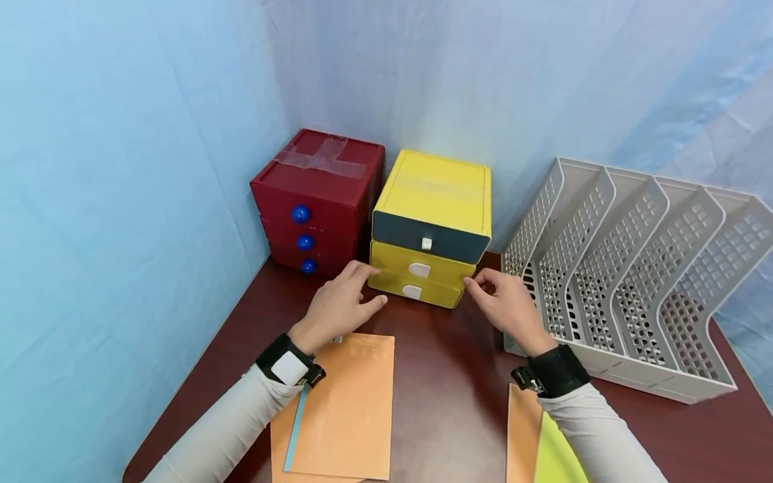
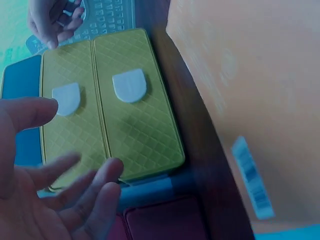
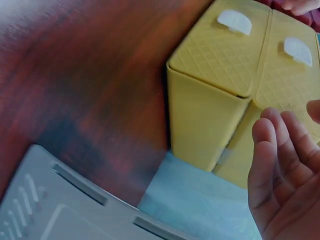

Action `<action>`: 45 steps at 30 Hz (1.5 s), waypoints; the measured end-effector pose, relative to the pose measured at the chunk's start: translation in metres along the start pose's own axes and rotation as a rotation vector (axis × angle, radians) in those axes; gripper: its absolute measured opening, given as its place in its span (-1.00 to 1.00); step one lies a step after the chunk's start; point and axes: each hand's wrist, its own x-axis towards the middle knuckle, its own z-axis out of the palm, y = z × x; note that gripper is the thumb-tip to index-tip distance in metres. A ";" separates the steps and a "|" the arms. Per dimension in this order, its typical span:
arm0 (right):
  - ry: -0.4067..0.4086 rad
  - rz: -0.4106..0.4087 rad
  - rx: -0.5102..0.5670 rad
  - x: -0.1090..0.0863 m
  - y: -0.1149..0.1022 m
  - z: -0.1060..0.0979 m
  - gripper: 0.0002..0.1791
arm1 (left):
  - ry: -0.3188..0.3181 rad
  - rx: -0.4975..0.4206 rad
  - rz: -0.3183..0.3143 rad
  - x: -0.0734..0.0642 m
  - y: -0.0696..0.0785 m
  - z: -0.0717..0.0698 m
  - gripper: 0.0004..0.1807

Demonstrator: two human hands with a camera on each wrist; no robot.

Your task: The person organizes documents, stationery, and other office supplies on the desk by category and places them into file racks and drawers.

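A small yellow drawer box (image 1: 443, 188) stands near the back, its top drawer front dark teal and its two lower fronts yellow with white tabs (image 2: 129, 86). At its lower left edge is my left hand (image 1: 338, 302), thumb spread from loosely bent fingers, holding nothing. On the other side, my right hand (image 1: 510, 305) has its fingertips near the lower right edge, thumb apart from the fingers. In the right wrist view, the right fingers (image 3: 287, 150) lie over the box's side; whether they touch it I cannot tell. All the drawers look pushed in.
A dark red drawer box (image 1: 314, 194) with blue knobs stands left of the yellow one. At right is a grey slotted file rack (image 1: 634, 282). Orange folders (image 1: 347, 409) lie below my left hand; another orange sheet (image 1: 522, 436) and a lime one (image 1: 555, 449) lie by my right forearm.
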 end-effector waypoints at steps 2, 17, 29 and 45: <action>-0.028 0.001 0.003 -0.003 -0.001 0.002 -0.71 | 0.001 -0.006 0.004 -0.003 -0.003 -0.002 -0.59; -0.571 0.149 0.318 -0.025 -0.044 0.052 -0.57 | -0.098 0.054 -0.144 -0.052 -0.039 -0.017 -0.72; -0.679 0.215 0.313 -0.036 -0.074 0.085 -0.13 | -0.249 0.155 -0.155 -0.087 -0.047 -0.015 -0.11; -0.639 0.135 0.260 -0.038 -0.088 0.103 -0.29 | -0.158 -0.124 -0.187 -0.082 -0.049 -0.007 -0.33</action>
